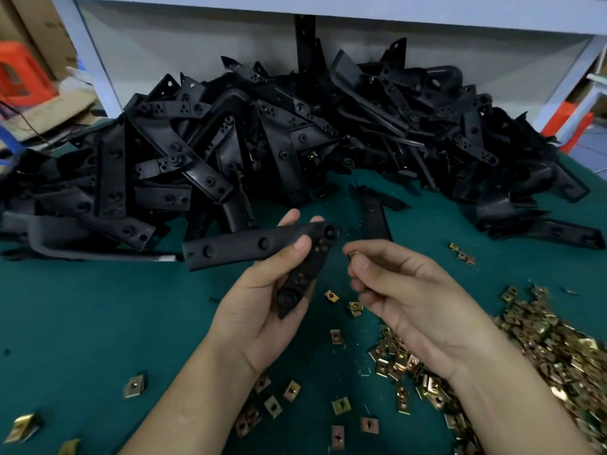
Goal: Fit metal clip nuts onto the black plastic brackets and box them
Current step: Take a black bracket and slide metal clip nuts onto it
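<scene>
My left hand (262,300) grips an L-shaped black plastic bracket (243,246) at its corner, thumb on top, above the green table. One arm of the bracket points left, the other down toward my palm. My right hand (414,300) pinches a small brass-coloured clip nut (353,256) between thumb and fingers, a short gap to the right of the bracket's corner. Most of the nut is hidden by my fingers.
A big heap of black brackets (262,142) fills the back of the green table (82,307). A pile of brass clip nuts (542,349) lies at the right, with loose nuts (134,385) scattered along the front. Cardboard and an orange crate (19,73) stand at far left.
</scene>
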`<state>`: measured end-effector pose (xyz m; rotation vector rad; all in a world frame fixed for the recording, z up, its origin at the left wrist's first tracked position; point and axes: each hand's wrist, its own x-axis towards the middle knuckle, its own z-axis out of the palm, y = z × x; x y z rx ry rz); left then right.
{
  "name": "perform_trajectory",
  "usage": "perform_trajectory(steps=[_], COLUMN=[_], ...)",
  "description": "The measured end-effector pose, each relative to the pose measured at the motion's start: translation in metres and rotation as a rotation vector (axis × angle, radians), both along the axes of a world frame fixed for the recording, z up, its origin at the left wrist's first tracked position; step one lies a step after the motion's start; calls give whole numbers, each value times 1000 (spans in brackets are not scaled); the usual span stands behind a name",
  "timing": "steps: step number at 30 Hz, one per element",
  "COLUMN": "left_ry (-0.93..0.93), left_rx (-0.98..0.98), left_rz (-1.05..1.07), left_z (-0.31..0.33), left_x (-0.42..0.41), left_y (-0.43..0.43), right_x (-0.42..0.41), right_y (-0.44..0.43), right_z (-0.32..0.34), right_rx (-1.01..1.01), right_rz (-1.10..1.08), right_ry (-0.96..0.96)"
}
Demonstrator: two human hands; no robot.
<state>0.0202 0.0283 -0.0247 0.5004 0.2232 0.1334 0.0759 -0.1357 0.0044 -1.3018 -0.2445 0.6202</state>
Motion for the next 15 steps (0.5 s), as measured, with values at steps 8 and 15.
perform_trajectory(steps=[8,15], left_ry=[6,34], left_rx=[-44,12], left_rz=[17,27], left_z=[-1,2], left_x=[2,1], left_y=[2,-1], right_x=[0,-4], right_y=[4,9], right_z=[-5,-8], right_rx=[50,-4], right_rz=[-38,-25], right_ry=[-7,-67])
